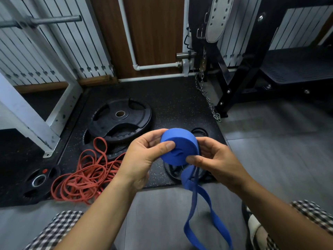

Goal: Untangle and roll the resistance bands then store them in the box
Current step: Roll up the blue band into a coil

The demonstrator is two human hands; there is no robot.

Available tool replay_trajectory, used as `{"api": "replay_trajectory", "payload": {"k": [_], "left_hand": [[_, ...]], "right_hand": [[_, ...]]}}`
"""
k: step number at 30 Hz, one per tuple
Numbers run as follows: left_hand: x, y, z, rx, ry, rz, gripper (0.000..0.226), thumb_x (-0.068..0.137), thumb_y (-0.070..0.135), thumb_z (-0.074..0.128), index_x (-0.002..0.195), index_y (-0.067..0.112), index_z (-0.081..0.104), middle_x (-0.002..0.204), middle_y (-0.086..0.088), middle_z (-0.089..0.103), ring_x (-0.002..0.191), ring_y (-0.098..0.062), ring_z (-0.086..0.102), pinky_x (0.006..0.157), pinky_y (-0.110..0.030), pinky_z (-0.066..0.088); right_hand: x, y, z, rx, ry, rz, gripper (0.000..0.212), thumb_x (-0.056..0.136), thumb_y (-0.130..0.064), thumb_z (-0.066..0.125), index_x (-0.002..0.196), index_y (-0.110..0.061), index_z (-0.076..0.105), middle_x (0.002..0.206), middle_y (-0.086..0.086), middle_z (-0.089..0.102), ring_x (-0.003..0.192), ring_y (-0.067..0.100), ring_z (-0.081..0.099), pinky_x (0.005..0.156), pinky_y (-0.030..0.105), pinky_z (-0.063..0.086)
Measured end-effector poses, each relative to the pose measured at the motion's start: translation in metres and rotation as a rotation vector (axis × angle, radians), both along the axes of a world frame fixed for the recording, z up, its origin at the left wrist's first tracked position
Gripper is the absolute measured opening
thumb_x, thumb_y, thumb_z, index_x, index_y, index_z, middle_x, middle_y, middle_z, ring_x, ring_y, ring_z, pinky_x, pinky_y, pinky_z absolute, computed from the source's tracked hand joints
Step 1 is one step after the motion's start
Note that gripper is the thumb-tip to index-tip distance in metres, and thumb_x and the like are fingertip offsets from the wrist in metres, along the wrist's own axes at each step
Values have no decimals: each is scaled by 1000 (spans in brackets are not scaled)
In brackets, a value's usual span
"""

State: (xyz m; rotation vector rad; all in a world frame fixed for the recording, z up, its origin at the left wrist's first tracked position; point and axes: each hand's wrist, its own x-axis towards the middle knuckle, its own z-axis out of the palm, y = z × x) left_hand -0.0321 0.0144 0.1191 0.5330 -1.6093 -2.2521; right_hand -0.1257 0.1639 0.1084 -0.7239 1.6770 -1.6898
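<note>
Two bare hands meet at the centre of the frame, both holding a blue resistance band that is mostly wound into a thick, flat roll. The left hand comes in from the lower left; its grip is closed on the roll, thumb pressed on the near face and fingers curled behind the far edge. The right hand comes in from the lower right; its grip is also closed on the roll, thumb on the lower near face and fingers wrapped around the right rim. From the bottom of the roll an unwound length of the same band hangs down, bunched just below the hands and then opening into a long loop that runs off the bottom edge of the frame.

Left of the hands, on a black speckled floor mat, lies a tangled heap of thin red resistance bands. It partly overlaps a stack of black weight plates above it. A smaller black plate sits at the lower left. A metal chain hangs at the upper right, beside a black rack frame. Checked fabric shows at both bottom corners. No box is in view.
</note>
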Motion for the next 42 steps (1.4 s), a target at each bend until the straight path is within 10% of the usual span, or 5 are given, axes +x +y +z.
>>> {"api": "replay_trajectory", "payload": {"k": [13, 22, 30, 42], "left_hand": [[-1, 10, -2, 186, -42, 11, 24, 80, 2, 55, 103, 7, 61, 73, 3, 71, 51, 1, 60, 43, -6, 42], [3, -2, -5, -306, -236, -264, 32, 72, 4, 71, 103, 13, 66, 90, 0, 71, 82, -8, 65, 72, -16, 51], [-4, 11, -10, 101, -62, -6, 36, 65, 16, 64, 101, 10, 62, 81, 2, 73, 73, -6, 67, 60, -15, 51], [-4, 14, -9, 237, 50, 47, 34, 69, 16, 61, 103, 11, 60, 83, 0, 72, 73, -6, 67, 62, -14, 52]], "right_hand": [[13, -5, -11, -122, -205, -87, 39, 66, -18, 65, 104, -16, 62, 91, -6, 73, 84, 4, 66, 71, 14, 51], [-2, 4, -1, 220, 217, 110, 27, 79, -10, 70, 101, -22, 62, 100, 6, 71, 93, 19, 67, 84, 32, 55], [-6, 1, -1, 39, -114, -32, 46, 58, -21, 71, 102, -14, 59, 98, 1, 70, 84, 5, 66, 68, 14, 50], [5, -5, 2, -73, 24, -11, 26, 83, -9, 58, 108, -15, 60, 102, -2, 69, 92, 3, 66, 76, 13, 49]]}}
